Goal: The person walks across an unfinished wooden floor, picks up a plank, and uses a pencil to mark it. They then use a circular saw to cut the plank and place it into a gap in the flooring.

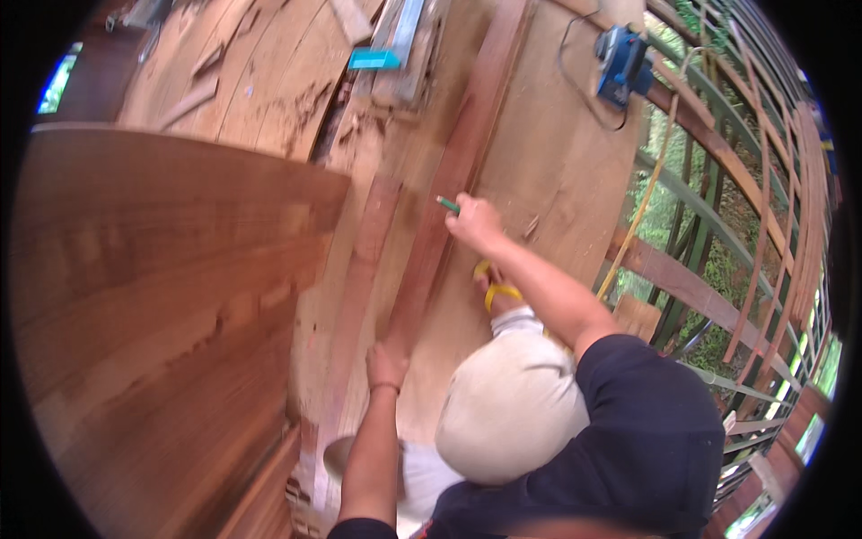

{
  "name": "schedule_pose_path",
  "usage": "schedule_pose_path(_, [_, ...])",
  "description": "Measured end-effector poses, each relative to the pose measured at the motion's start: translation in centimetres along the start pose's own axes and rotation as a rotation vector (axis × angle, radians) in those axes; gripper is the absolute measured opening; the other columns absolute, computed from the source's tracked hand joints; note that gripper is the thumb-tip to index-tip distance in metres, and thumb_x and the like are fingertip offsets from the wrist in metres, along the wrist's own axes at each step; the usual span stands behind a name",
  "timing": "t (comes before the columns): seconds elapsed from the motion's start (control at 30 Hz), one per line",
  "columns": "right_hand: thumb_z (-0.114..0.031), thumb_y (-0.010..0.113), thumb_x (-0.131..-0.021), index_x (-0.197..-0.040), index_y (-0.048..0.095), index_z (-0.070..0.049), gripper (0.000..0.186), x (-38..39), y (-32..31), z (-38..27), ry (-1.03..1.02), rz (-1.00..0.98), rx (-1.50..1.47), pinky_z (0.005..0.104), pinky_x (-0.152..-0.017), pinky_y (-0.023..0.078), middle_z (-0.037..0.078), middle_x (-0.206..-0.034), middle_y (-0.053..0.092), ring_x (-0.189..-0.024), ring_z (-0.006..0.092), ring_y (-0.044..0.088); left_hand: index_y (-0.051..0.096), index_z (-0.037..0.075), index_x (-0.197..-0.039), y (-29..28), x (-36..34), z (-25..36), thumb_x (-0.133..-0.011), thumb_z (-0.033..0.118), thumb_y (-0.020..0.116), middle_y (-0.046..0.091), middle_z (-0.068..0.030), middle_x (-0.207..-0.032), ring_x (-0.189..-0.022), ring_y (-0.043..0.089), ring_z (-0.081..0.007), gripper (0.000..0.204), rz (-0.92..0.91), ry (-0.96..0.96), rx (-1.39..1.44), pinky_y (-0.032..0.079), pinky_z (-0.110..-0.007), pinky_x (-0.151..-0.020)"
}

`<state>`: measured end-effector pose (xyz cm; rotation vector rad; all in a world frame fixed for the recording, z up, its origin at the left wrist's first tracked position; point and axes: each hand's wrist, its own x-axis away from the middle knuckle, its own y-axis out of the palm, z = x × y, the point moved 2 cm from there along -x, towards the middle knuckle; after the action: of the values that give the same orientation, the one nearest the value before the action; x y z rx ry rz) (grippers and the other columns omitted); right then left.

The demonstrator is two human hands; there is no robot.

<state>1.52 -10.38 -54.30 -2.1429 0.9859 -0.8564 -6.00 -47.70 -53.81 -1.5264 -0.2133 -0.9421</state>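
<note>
A long reddish-brown wooden plank [465, 135] runs from the upper middle down toward me. At its near end my left hand [388, 362] is closed around the wood, some fingers hidden. My right hand [474, 222] grips a short green pencil [448, 205] over the right side of the plank, its light tip pointing left. I cannot tell whether the tip touches the wood. Just left of the plank lies a narrower wooden strip [370, 229], roughly alongside it.
A large brown board [171, 296] fills the left side. At the top lies a square with a teal stock [374, 59] on stacked timber. A blue power planer [622, 67] with a dark cord stands upper right. Beyond the floor edge, open slats [709, 216] show greenery below.
</note>
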Motion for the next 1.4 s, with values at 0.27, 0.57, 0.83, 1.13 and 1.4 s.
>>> schedule_pose_path(0.27, [-0.015, 0.070, -0.078, -0.108, 0.061, -0.013, 0.032, 6.1, 0.0, -0.3, -0.295, -0.126, 0.071, 0.0451, -0.077, 0.055, 0.012, -0.111, 0.062, -0.092, 0.0354, 0.065, 0.056, 0.004, -0.113, -1.0, 1.2, 1.4, -0.069, 0.019, 0.079, 0.055, -0.0246, -0.115, -0.109, 0.054, -0.0428, 0.051, 0.174, 0.052, 0.021, 0.046, -0.049, -0.096])
schedule_pose_path(0.57, [-0.017, 0.079, -0.069, -0.142, 0.045, -0.022, 0.081, 4.0, 0.8, -5.6, -1.020, -0.459, 0.421, 0.0427, -0.075, 0.058, 0.008, -0.146, 0.044, -0.103, 0.0329, 0.065, 0.056, 0.004, -0.120, 1.4, 0.1, 0.4, -0.081, 0.009, 0.065, 0.051, -0.0191, -0.131, -0.125, 0.049, -0.0366, 0.040, 0.149, -0.216, 0.227, 0.046, -0.048, -0.101])
schedule_pose_path(0.83, [-0.022, 0.080, -0.071, -0.146, 0.040, -0.020, 0.085, 3.1, 5.2, -8.0, -1.273, -0.659, 0.811, 0.0438, -0.075, 0.056, 0.012, -0.136, 0.050, -0.104, 0.0337, 0.063, 0.056, 0.013, -0.129, 2.3, 4.1, -2.3, -0.082, 0.019, 0.068, 0.050, -0.0117, -0.133, -0.130, 0.044, -0.0294, 0.050, 0.321, -0.327, 0.265, 0.029, -0.054, -0.114])
schedule_pose_path(1.13, [-0.028, 0.082, -0.066, -0.133, 0.052, -0.014, 0.074, 3.8, 6.7, -11.2, -1.366, -0.898, 0.949, 0.0457, -0.080, 0.054, 0.012, -0.117, 0.058, -0.102, 0.0357, 0.062, 0.059, 0.024, -0.132, 4.7, 6.8, -7.1, -0.088, 0.020, 0.062, 0.048, -0.0065, -0.136, -0.134, 0.041, -0.0269, 0.044, 0.269, -0.412, 0.378, 0.023, -0.060, -0.116])
schedule_pose_path(1.4, [-0.034, 0.083, -0.060, -0.130, 0.053, -0.011, 0.079, 0.6, 8.5, -9.2, -1.388, -0.981, 0.892, 0.0445, -0.083, 0.054, 0.013, -0.117, 0.060, -0.107, 0.0342, 0.060, 0.063, 0.029, -0.127, 3.6, 6.3, -8.2, -0.093, 0.025, 0.058, 0.049, -0.0052, -0.140, -0.133, 0.043, -0.0281, 0.035, 0.188, -0.356, 0.400, 0.022, -0.059, -0.116])
